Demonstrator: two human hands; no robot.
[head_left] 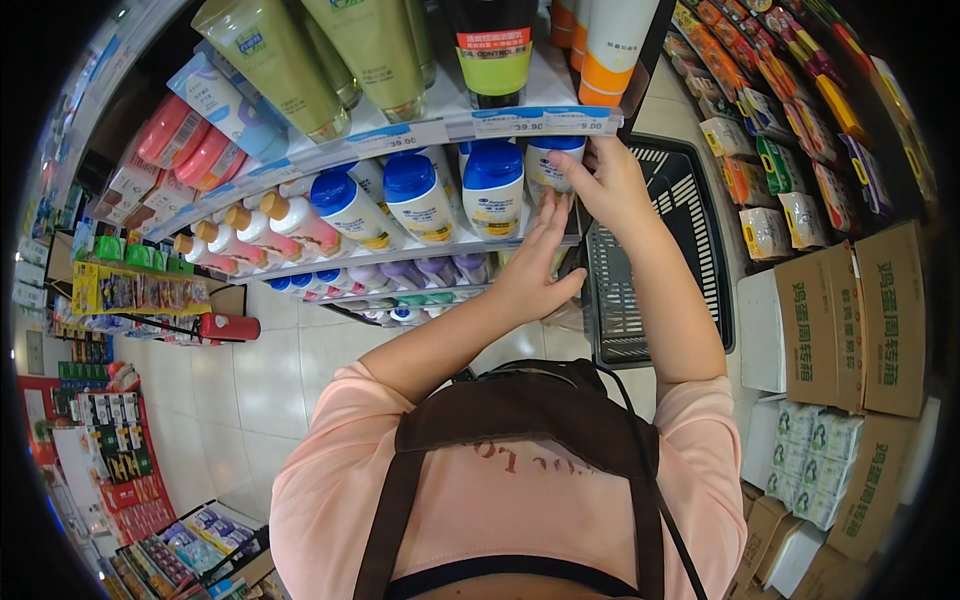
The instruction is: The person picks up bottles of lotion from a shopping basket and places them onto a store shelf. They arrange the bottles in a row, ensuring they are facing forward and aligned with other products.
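At the right end of the second shelf stands a white shampoo bottle (pixel 542 172) with a blue cap, its top partly hidden under the shelf above. My right hand (pixel 606 182) grips its right side, thumb across the front and the other fingers mostly out of sight. Against the bottle's lower front, my left hand (pixel 537 262) rests with its fingers stretched out and thumb apart. To the left, matching blue-capped bottles (pixel 492 190) line the shelf front, with more behind them. Pink-and-white bottles (pixel 285 225) with tan caps continue the row.
Above, a shelf edge (pixel 400 135) with price tags carries green tubes (pixel 375 60) and other tubes. A dark plastic basket (pixel 715 250) is on the floor at my right. Hanging packaged snacks (pixel 785 130) and cardboard boxes (pixel 845 320) line the right side.
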